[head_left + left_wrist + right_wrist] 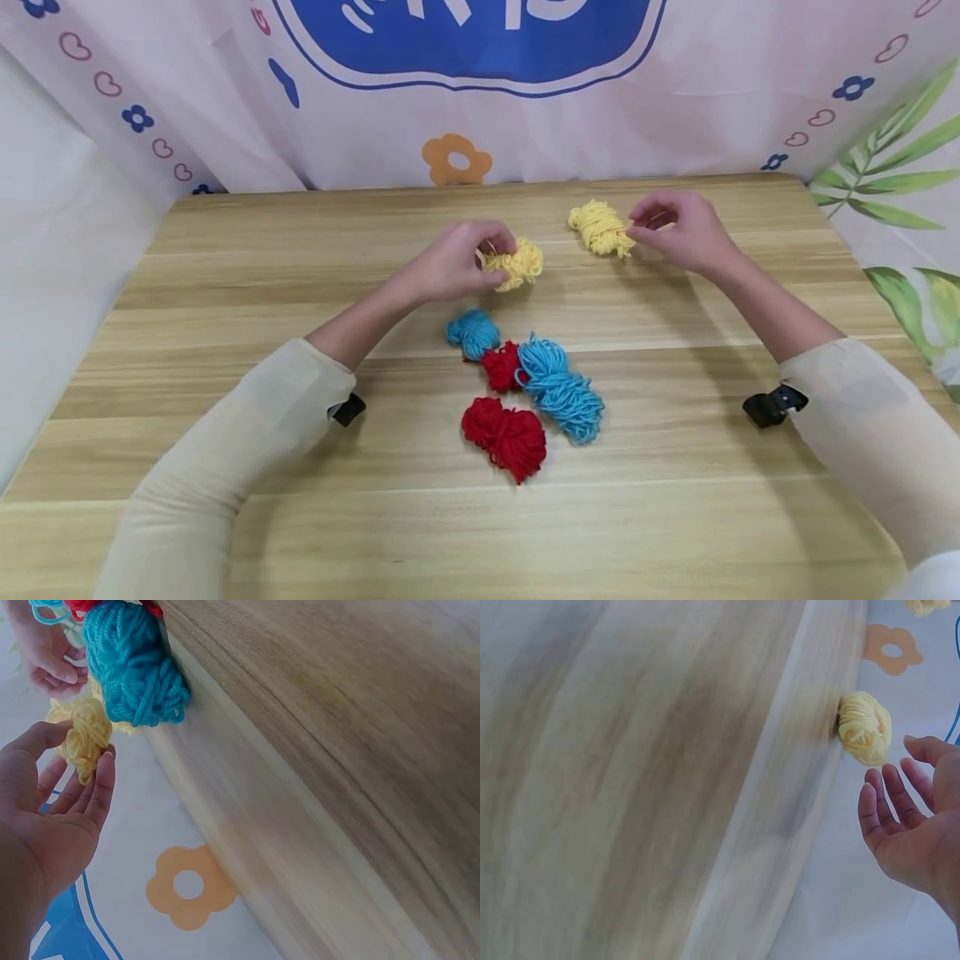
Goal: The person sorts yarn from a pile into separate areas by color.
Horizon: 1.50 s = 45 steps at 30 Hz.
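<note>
My left hand (459, 260) pinches a small yellow yarn bundle (519, 265) between thumb and fingers. In the left wrist view that yellow yarn (84, 735) sits in the fingertips of the left hand (52, 817). A second yellow yarn bundle (602, 227) lies toward the back of the table. Close to its right end is my right hand (686, 229), its fingers loosely bent. The right wrist view shows a gap between this yellow yarn (865, 729) and the right hand (911, 817), which holds nothing.
Nearer the front lie a small blue yarn bundle (474, 333), a larger blue one (564, 392), a small red bundle (501, 367) and a larger red one (508, 437). Behind the wooden table (300, 533) hangs a printed white cloth (360, 137).
</note>
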Each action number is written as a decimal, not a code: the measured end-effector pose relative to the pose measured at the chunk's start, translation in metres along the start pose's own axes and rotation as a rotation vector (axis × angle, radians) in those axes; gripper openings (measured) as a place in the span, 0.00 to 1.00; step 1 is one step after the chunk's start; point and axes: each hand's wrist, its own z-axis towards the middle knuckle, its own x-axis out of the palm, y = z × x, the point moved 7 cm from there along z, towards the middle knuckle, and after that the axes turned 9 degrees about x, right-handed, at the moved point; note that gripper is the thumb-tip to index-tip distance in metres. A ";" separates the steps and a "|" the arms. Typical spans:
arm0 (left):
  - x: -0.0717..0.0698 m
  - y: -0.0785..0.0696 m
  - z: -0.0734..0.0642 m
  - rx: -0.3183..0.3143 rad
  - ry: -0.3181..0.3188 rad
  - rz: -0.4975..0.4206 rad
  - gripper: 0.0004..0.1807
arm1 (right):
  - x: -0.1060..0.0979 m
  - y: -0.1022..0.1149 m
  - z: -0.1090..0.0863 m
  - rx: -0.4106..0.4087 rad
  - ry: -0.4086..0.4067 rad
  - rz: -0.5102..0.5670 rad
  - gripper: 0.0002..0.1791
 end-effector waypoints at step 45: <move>0.008 0.022 0.033 -0.081 -0.044 -0.020 0.14 | 0.012 0.013 -0.031 -0.063 0.126 0.023 0.10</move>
